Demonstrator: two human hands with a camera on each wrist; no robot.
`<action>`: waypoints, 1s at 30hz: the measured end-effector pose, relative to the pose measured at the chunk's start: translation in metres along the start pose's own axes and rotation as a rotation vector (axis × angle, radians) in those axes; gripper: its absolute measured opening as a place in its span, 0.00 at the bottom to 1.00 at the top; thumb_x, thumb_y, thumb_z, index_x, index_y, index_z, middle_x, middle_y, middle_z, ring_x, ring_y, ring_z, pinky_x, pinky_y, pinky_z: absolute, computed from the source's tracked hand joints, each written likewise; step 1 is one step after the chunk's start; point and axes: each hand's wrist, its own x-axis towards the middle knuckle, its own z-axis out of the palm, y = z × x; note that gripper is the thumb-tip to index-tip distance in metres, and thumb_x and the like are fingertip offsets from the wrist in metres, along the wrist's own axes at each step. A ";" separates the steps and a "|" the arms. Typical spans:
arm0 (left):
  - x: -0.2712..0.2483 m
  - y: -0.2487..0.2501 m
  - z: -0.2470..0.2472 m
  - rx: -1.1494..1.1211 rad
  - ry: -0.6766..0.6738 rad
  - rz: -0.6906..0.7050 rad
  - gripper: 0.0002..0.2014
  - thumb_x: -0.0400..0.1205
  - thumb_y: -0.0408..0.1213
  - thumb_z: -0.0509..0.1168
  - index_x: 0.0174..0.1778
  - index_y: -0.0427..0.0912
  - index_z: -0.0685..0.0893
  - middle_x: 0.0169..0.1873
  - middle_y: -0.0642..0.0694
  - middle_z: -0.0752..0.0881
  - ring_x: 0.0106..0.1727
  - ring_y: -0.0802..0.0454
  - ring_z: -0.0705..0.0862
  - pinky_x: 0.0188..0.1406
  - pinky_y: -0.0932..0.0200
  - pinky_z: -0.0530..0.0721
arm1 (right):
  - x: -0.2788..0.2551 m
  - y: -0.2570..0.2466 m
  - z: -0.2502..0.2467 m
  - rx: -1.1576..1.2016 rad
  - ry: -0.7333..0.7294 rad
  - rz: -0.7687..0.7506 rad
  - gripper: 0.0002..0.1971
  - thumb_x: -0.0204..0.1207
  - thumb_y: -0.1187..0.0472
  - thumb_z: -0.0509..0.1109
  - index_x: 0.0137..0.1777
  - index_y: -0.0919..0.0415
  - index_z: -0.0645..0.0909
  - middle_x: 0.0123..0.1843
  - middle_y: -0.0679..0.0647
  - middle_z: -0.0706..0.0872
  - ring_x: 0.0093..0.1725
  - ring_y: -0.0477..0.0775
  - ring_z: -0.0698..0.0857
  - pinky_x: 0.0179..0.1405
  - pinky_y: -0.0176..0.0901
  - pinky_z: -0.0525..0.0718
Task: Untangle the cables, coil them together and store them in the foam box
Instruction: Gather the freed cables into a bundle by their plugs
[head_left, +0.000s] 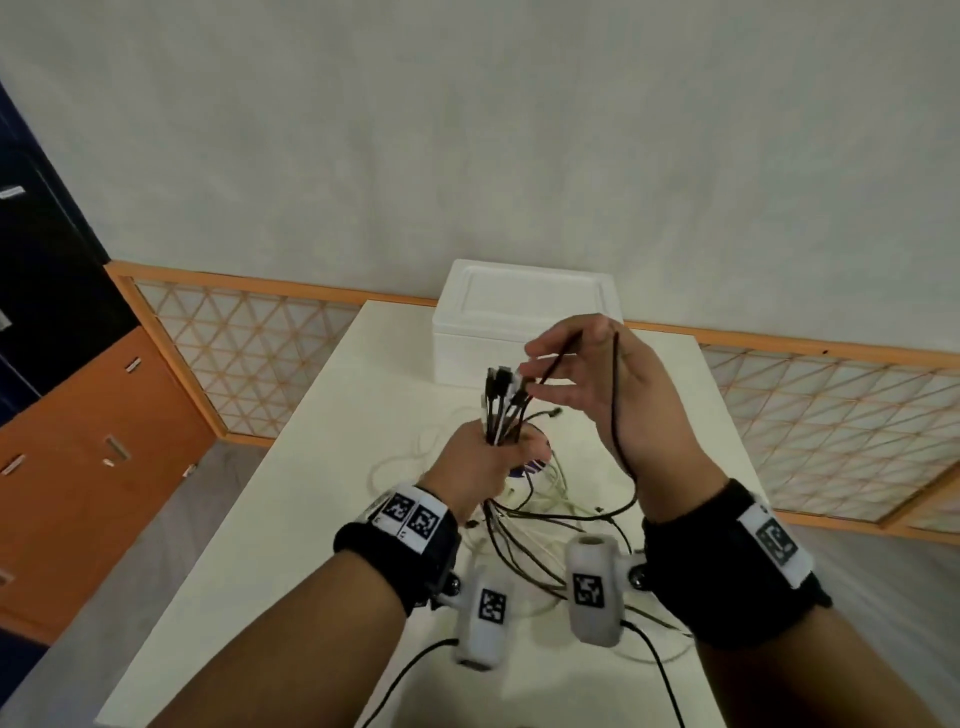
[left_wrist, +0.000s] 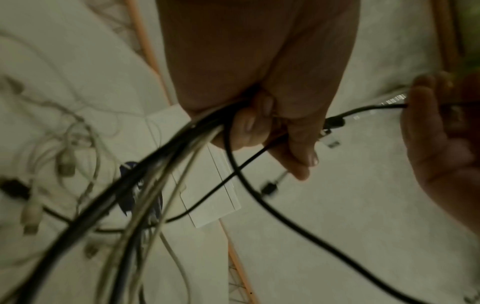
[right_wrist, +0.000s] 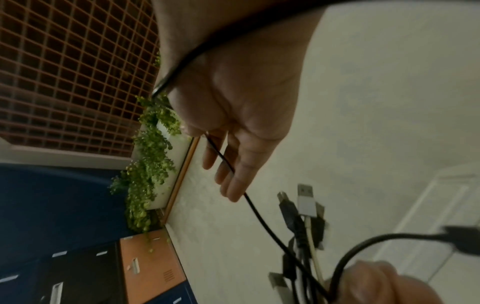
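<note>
Black and white cables are gripped as a bundle in the left hand, fingers curled tight round them, plug ends standing up above the fist. One black cable is pinched between thumb and fingertips of the right hand, remaining fingers loosely extended; it is draped over the back of that hand and looped down to the tangle on the white table. White foam box is seen, lid on, at the table's far edge, behind both hands.

Left wrist view: curled fingers clamped on the bundle, slack strands trailing below, blurred; loose plugs lying on the table, hidden from the head view by the arms.

Right wrist view only: a white USB plug among black ones; green foliage and an orange lattice panel behind.
</note>
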 end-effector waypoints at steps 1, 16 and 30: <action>-0.001 0.000 0.002 0.007 0.011 0.019 0.01 0.76 0.25 0.71 0.42 0.32 0.86 0.29 0.47 0.88 0.15 0.65 0.74 0.17 0.73 0.68 | 0.000 0.001 -0.004 -0.062 0.022 -0.022 0.16 0.80 0.49 0.61 0.53 0.62 0.80 0.52 0.59 0.85 0.48 0.56 0.86 0.51 0.54 0.88; 0.015 -0.019 -0.012 -0.114 0.153 0.016 0.07 0.76 0.26 0.68 0.37 0.40 0.89 0.16 0.54 0.72 0.16 0.58 0.60 0.17 0.67 0.58 | 0.003 0.069 -0.010 -0.701 0.046 0.155 0.38 0.60 0.56 0.85 0.68 0.50 0.70 0.49 0.51 0.79 0.32 0.37 0.76 0.34 0.31 0.79; 0.001 -0.033 -0.045 -0.517 0.325 -0.099 0.04 0.79 0.30 0.68 0.40 0.40 0.87 0.38 0.46 0.90 0.13 0.61 0.60 0.12 0.68 0.58 | -0.005 0.051 -0.037 -0.685 0.166 0.190 0.10 0.83 0.61 0.60 0.41 0.52 0.79 0.31 0.46 0.83 0.23 0.38 0.78 0.21 0.25 0.72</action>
